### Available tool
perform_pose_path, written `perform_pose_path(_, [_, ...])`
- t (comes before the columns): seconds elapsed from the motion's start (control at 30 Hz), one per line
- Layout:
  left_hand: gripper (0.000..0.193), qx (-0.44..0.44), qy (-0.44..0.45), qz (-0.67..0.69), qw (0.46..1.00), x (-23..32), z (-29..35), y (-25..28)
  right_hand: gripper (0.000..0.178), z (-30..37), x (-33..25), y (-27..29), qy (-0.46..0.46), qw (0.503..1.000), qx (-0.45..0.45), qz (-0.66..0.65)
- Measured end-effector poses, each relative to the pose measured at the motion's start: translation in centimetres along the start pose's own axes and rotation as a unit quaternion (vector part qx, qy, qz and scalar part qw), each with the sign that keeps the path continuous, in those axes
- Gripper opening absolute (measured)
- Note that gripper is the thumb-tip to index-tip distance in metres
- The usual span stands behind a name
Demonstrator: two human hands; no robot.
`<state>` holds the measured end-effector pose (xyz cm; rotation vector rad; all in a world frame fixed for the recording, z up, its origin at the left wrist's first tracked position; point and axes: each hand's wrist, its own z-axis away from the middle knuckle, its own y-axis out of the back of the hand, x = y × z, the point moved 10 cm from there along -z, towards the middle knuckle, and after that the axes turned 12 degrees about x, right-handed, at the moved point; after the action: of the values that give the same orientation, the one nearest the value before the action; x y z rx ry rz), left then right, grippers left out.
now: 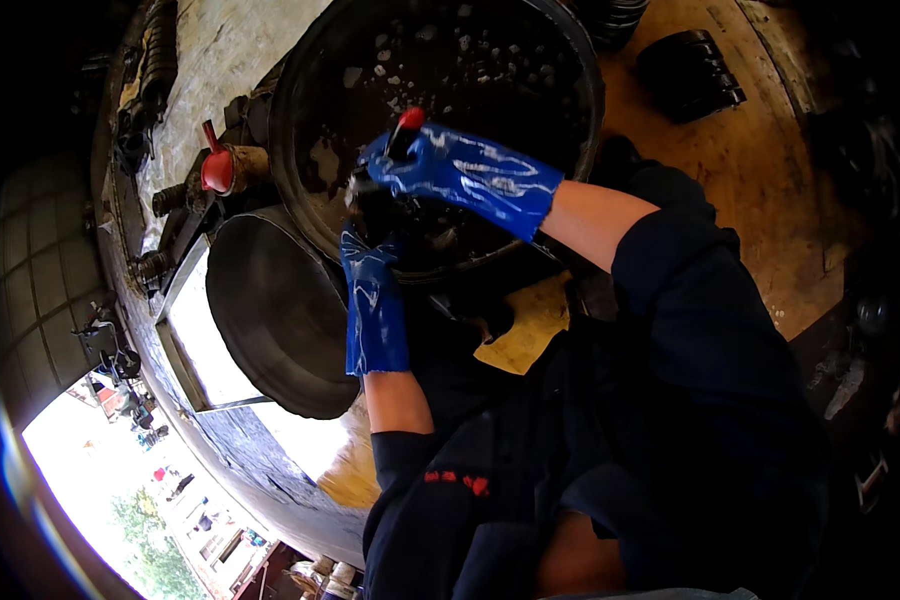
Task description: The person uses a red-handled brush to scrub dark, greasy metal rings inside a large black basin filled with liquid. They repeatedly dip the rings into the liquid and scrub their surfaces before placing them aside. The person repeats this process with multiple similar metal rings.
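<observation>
A red-ended tool [411,118] is gripped by the blue-gloved right hand [413,167]; the left hand's [372,262] hold cannot be told. Low strokes inside the round black basin's rim [595,100] are advised

A dark gridded panel [45,270] borders a bright opening [80,450] at lower left; greenery [150,545] shows outside.

Head-worn, left of pair; wide fisheye; aimed down, close, from above near side of round black tub [591,92].
</observation>
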<state>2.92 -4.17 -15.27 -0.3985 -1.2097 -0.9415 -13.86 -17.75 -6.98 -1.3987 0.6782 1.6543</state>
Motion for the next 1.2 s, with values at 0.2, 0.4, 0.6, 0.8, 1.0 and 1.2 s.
perform_pose_path(0.2, [0.06,0.036,0.027,0.037,0.998,3.8,3.5,1.3,0.028,-0.5,-0.4,0.3,-0.072,0.997,0.019,-0.013])
perform_pose_path(0.4, [0.057,0.027,-0.004,0.009,1.0,4.7,3.1,-0.3,0.03,0.7,2.8,6.5,-0.094,0.971,0.199,-0.09])
perform_pose_path(0.6, [0.053,0.036,-0.007,0.031,0.999,5.8,4.1,-1.7,0.026,0.4,3.9,8.1,-0.115,0.973,0.183,0.077])
perform_pose_path(0.8, [0.061,0.011,-0.026,0.012,1.0,7.9,5.0,-3.4,0.04,1.1,-3.7,8.6,-0.077,0.956,0.166,0.23])
perform_pose_path(1.0, [0.05,-0.023,0.011,-0.075,0.997,7.6,5.0,-4.9,0.032,0.6,-5.1,1.7,0.086,0.952,-0.004,0.293])
perform_pose_path(1.2, [0.057,-0.031,-0.066,-0.063,0.995,8.0,5.3,-6.2,0.028,-5.6,-1.3,7.5,0.033,0.983,0.119,0.138])
